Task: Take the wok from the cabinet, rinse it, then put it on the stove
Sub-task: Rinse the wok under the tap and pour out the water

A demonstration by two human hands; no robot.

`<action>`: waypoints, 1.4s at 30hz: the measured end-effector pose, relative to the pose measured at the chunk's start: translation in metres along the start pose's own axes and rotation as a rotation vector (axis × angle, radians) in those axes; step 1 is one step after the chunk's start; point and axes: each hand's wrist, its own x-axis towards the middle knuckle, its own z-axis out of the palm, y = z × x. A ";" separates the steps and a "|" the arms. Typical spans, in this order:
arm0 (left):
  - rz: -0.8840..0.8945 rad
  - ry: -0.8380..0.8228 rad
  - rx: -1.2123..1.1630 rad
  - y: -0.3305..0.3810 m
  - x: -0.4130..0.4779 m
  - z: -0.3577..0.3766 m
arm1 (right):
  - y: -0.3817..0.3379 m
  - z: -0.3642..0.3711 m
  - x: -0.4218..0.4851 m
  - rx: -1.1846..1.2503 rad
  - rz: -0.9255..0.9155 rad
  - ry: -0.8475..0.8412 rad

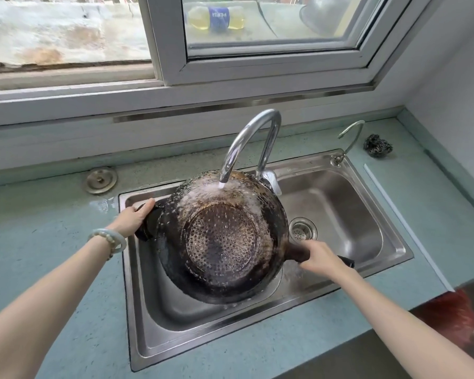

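Head view, sink station. Left hand (137,216) clenched round short black side handle (146,231); right hand (322,258) wrapped round long dark handle (346,261) on opposite side. Pale bangle and bead bracelet (112,240) on left wrist.

Between both hands: round blackened metal wok (222,242), turned underside up, tilted, held over stainless steel double sink (340,203), mostly above left basin. Dimpled base wet, covered in droplets.

Running water (222,185) striking far part of underside, breaking into spray. Source: tall chrome gooseneck faucet (253,132) at back of sink. Round drain strainer (303,231) in right basin, just beside wok's rim.

Further out: thin curved small tap (350,138) at sink's far right corner; dark wire scouring pad (377,145) near it on pale blue-green countertop (52,228); round metal cap (100,180) set in counter left of sink. Behind window glass, bottle of yellow liquid with blue label (216,19), lying on its side.
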 end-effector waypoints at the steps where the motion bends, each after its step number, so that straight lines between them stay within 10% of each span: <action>1: -0.009 0.002 -0.006 -0.001 0.000 -0.001 | -0.002 -0.001 0.001 0.010 -0.008 0.006; 42: -0.246 -0.133 -0.526 -0.042 -0.010 -0.015 | -0.030 0.014 -0.020 0.152 0.071 0.086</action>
